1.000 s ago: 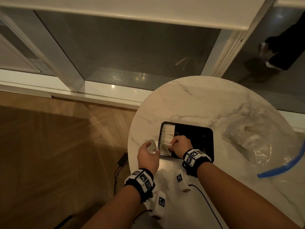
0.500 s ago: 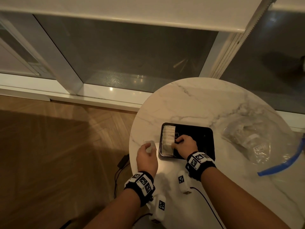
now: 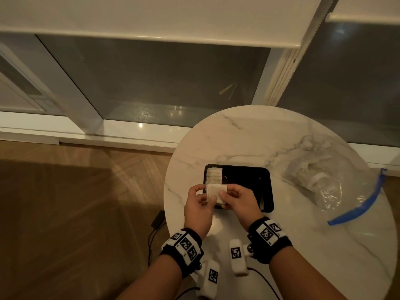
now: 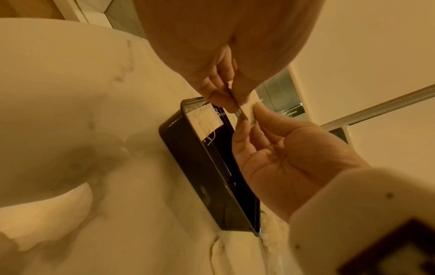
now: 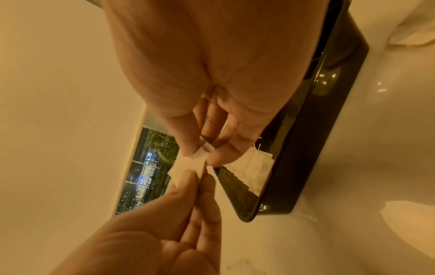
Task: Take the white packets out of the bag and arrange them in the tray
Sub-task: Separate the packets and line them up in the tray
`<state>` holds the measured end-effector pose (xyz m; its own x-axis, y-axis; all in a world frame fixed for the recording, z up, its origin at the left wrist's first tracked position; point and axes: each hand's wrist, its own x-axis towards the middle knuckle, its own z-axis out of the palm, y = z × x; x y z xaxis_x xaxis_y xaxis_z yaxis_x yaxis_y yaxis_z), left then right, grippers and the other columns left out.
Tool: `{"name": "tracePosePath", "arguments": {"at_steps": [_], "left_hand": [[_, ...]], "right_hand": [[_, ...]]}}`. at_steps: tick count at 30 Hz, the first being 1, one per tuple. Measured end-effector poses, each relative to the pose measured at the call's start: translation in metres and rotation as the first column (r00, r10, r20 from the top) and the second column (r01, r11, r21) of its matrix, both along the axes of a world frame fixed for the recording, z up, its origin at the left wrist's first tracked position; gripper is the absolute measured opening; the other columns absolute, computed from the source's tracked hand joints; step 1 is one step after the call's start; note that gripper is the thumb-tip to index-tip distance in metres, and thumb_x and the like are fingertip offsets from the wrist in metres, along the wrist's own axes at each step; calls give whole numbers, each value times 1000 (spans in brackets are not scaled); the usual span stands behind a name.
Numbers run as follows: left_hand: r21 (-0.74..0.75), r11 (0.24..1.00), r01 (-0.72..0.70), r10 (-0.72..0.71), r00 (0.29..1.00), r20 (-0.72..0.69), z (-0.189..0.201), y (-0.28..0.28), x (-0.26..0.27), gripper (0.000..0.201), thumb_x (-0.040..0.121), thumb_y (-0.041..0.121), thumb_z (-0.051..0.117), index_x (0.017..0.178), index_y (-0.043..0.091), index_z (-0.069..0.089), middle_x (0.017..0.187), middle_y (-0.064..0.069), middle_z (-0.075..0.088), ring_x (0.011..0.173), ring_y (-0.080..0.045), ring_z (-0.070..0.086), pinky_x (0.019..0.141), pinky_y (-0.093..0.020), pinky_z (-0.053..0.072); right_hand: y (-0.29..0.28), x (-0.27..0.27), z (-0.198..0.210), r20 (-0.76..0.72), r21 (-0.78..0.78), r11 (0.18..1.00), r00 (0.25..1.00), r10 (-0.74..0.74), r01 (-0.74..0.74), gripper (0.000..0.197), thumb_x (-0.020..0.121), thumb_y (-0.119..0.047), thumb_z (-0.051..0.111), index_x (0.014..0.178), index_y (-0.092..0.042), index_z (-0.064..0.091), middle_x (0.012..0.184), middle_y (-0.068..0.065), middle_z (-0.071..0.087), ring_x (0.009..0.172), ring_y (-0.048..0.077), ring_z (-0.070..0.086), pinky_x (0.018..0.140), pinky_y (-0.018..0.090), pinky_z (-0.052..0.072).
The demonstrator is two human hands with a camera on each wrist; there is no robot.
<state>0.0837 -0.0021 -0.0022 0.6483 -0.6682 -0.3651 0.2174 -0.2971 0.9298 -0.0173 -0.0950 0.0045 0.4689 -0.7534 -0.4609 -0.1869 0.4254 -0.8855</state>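
Observation:
A white packet [image 3: 215, 192] is held flat just above the near left corner of the black tray [image 3: 255, 180]. My left hand [image 3: 200, 204] pinches its left side and my right hand [image 3: 234, 199] pinches its right side; the same pinch shows in the left wrist view on the packet [image 4: 247, 111] and in the right wrist view on the packet [image 5: 190, 165]. A row of white packets [image 3: 214, 175] stands along the tray's left end. The clear bag [image 3: 320, 182] with a blue zip strip lies to the right, with more packets inside.
The round marble table [image 3: 249, 137] carries the tray and bag; its left edge is close to my left hand. Beyond it are a wooden floor [image 3: 75, 202] with a black cable and adapter [image 3: 158, 221], and a glass wall.
My right hand has left the packets in the tray and come to meet the left hand. The packet that the left hand held alone is now held between both hands, over the tray's corner.

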Motion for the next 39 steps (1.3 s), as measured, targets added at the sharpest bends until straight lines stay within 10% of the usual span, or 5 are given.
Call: {"name": "tracePosePath", "arguments": {"at_steps": [6, 15, 26, 31, 39], "left_hand": [[232, 955, -183, 134, 968, 210, -6, -1, 8, 11, 91, 20, 69, 100, 23, 63, 95, 6, 67, 91, -9, 65, 78, -21, 50], [434, 891, -134, 36, 973, 227, -26, -12, 12, 15, 87, 17, 72, 100, 11, 71, 86, 1, 70, 80, -13, 63, 74, -20, 44], [439, 886, -150, 54, 973, 224, -29, -14, 10, 14, 90, 15, 69, 103, 11, 71, 89, -1, 70, 81, -14, 62, 77, -22, 48], [443, 883, -155, 61, 974, 218, -31, -14, 9, 16, 90, 16, 70, 104, 10, 71, 94, -4, 72, 80, -12, 60, 75, -20, 44], [445, 880, -165, 75, 974, 213, -32, -14, 10, 17, 90, 15, 69, 106, 10, 71, 95, -4, 73, 80, -12, 60, 73, -18, 43]], "right_hand": [[-12, -7, -7, -101, -141, 984, 987, -122, 107, 13, 90, -10, 70, 100, -17, 68, 95, 1, 74, 85, 12, 69, 64, 21, 53], [-41, 6, -44, -441, -180, 946, 882, 168, -270, 15, 84, -14, 76, 92, -23, 69, 82, -2, 71, 80, 12, 69, 79, 31, 59], [-50, 15, -60, -527, -68, 921, 798, 293, -383, 20, 78, -7, 80, 77, -21, 65, 54, -10, 60, 59, 7, 58, 83, 32, 56], [-50, 18, -61, -556, -74, 867, 743, 374, -492, 16, 80, -12, 79, 93, -17, 71, 69, -8, 62, 75, 11, 61, 89, 30, 53], [-50, 22, -60, -639, -63, 822, 656, 401, -565, 25, 76, -17, 84, 67, -30, 64, 78, -8, 67, 88, 17, 68, 87, 29, 55]]}}
